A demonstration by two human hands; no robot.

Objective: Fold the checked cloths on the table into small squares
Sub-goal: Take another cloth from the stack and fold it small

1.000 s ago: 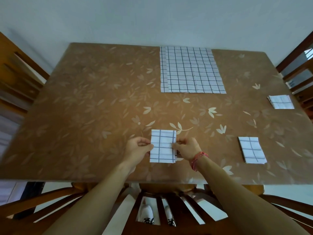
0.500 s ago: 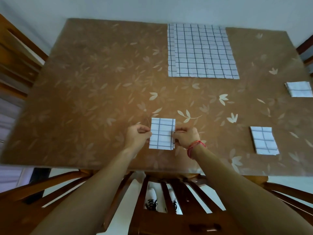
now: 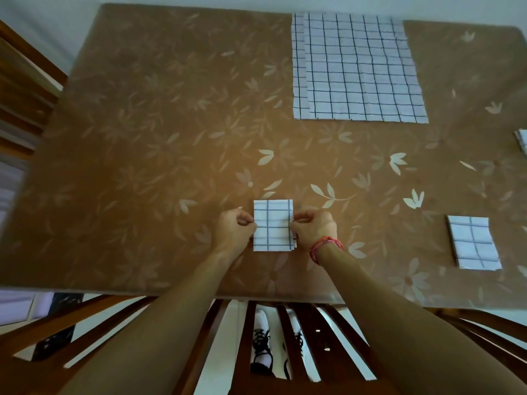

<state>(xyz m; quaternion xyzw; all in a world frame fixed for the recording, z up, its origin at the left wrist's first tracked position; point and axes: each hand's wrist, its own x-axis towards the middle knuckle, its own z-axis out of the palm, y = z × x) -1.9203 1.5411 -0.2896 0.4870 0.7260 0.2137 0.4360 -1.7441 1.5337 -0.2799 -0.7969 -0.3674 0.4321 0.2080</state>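
A small folded checked cloth (image 3: 273, 225) lies near the table's front edge. My left hand (image 3: 235, 229) pinches its left edge and my right hand (image 3: 312, 226), with a red wrist band, pinches its right edge. A larger stack of unfolded checked cloths (image 3: 358, 69) lies flat at the far side of the table. Another folded cloth (image 3: 472, 242) rests at the right front. The corner of one more folded cloth (image 3: 522, 141) shows at the right border.
The brown table (image 3: 142, 138) has a leaf pattern. A wooden chair back (image 3: 248, 337) stands below the front edge, with shoes on the floor behind its slats. Another wooden chair (image 3: 25, 89) sits at the left.
The camera has tilted down and closer, so the table sits higher in view. Both hands stay pinched on the small folded cloth, which has hardly moved on the table.
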